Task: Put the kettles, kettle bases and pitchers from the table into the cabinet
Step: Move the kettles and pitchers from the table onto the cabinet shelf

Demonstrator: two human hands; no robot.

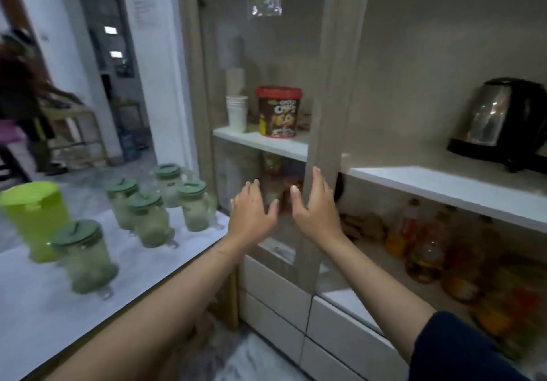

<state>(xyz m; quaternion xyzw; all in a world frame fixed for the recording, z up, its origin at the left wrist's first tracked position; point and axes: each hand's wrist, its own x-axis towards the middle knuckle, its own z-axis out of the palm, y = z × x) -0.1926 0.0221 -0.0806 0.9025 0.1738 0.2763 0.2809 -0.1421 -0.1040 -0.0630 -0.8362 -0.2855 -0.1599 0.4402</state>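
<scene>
A steel kettle with a black handle and base [500,123] stands on the white cabinet shelf [438,185] at the right. On the white table [35,315] at the left are a lime-green pitcher [32,218] and several clear pitchers with dark green lids, the nearest [85,256] and others behind it [148,218]. My left hand [251,212] is open, flat against the glass cabinet door [266,55]. My right hand [313,206] is open with its fingers on the door's wooden frame [322,144]. Neither hand holds anything.
Behind the glass door stand stacked white cups [236,111] and a red-lidded cereal tub [278,111]. Oil bottles [426,247] fill the lower right shelf. White drawers [275,292] sit below. A person [20,93] moves at the far left near a doorway.
</scene>
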